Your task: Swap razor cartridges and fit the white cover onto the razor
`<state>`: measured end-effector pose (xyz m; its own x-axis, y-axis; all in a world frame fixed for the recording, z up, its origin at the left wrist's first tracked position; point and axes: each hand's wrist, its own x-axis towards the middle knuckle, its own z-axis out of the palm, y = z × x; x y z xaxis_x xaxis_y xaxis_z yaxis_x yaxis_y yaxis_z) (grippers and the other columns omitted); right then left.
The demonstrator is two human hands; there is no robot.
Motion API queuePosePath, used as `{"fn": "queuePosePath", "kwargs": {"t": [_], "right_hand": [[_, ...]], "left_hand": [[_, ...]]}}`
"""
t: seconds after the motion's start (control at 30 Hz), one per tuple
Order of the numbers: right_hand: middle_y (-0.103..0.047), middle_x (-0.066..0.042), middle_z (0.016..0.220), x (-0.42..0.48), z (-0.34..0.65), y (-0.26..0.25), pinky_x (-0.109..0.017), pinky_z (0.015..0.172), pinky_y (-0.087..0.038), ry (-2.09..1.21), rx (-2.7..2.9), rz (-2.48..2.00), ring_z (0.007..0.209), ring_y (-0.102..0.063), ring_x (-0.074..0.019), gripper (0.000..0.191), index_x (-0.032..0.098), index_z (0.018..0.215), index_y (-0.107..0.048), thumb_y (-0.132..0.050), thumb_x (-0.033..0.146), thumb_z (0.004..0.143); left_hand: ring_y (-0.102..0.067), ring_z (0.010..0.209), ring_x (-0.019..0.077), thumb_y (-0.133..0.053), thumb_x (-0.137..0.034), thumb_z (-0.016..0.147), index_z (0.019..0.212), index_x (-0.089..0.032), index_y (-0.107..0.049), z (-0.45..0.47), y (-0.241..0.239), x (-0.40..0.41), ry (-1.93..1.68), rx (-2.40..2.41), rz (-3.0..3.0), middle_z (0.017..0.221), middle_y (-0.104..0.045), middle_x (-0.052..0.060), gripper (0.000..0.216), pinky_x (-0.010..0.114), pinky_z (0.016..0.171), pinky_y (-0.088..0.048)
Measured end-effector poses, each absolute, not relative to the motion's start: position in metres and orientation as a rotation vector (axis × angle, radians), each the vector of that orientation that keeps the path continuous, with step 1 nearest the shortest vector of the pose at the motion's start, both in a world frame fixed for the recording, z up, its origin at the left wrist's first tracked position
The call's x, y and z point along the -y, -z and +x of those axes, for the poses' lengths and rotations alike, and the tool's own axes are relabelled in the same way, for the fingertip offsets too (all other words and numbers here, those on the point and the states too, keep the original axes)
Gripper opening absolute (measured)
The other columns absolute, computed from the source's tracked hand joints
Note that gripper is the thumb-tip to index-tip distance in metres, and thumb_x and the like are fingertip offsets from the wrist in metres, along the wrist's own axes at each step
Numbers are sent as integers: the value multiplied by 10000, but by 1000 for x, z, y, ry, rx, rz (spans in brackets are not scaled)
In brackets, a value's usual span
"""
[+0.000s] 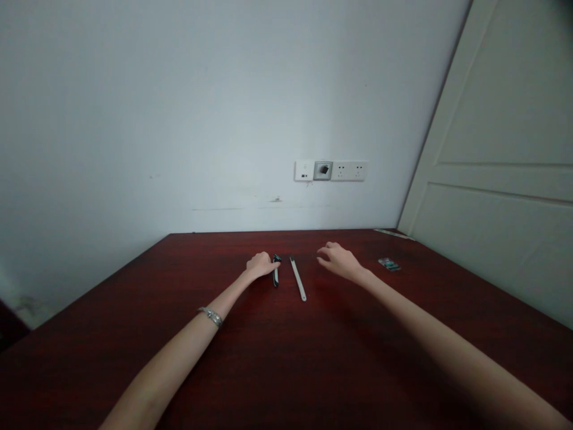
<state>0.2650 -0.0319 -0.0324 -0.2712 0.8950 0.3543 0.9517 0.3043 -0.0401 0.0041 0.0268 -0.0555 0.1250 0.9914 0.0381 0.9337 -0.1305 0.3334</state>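
My left hand [260, 264] is closed at the head of a small razor [276, 277], its thumb lying over the dark top end. The pale and black handle points down toward me on the table. Just right of it lies a slim white stick [298, 280] with a dark tip at the far end and a small hole at the near end; neither hand touches it. My right hand [339, 260] hovers over the table to the right of the stick, fingers bent and apart, with nothing visible in it.
The dark red table [286, 358] meets a white wall with sockets [349, 171] above it. A small clear packet with green print [389, 264] lies on the right. Behind it, a thin pale strip [394, 234] rests by the back edge. A panelled white door [501, 173] borders the right side.
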Motion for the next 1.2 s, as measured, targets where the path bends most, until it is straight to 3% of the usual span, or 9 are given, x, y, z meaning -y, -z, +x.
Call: {"fn": "queuePosePath", "kwargs": {"t": [0.13,0.33,0.57,0.83,1.2], "right_hand": [[-589,-117,1035,17,357,35,-369,886,-411,334,2191,-1590,1001,-511,-244,331,168,1034,-638,-472,359,822],[-583,-126,1137,7,472,64,-462,968,-329,365,2146,-1714,1104,-477,-305,450,181,1090,-622,-513,456,751],[-487,-129,1309,11,511,85,-475,1059,-203,6,2067,-1911,1245,-378,-323,714,187,1299,-466,-534,554,690],[-497,-89,1308,15,518,92,-430,1033,-306,-326,1981,-1876,1204,-446,-290,794,208,1357,-387,-565,558,667],[-602,-82,1182,16,518,94,-376,983,-374,-447,2002,-1730,1089,-551,-245,848,204,1395,-292,-598,502,663]], "left_hand": [[-622,788,252,-479,-573,731,597,-173,-622,-3,54,-31,-488,-1884,2147,785,-672,104,446,287,644,-414],[-600,647,184,-434,-447,782,551,-163,-603,-19,65,-46,-741,-1692,2149,609,-637,56,402,261,650,-397],[-582,605,167,-422,-420,773,574,-156,-613,-28,75,-56,-882,-1581,2090,582,-621,35,382,255,635,-390],[-577,587,164,-405,-433,774,592,-153,-615,-30,78,-57,-898,-1510,2127,569,-611,30,395,257,632,-393],[-596,619,175,-388,-451,782,615,-159,-624,-31,81,-58,-854,-1513,2155,594,-628,35,411,265,652,-406]]}}
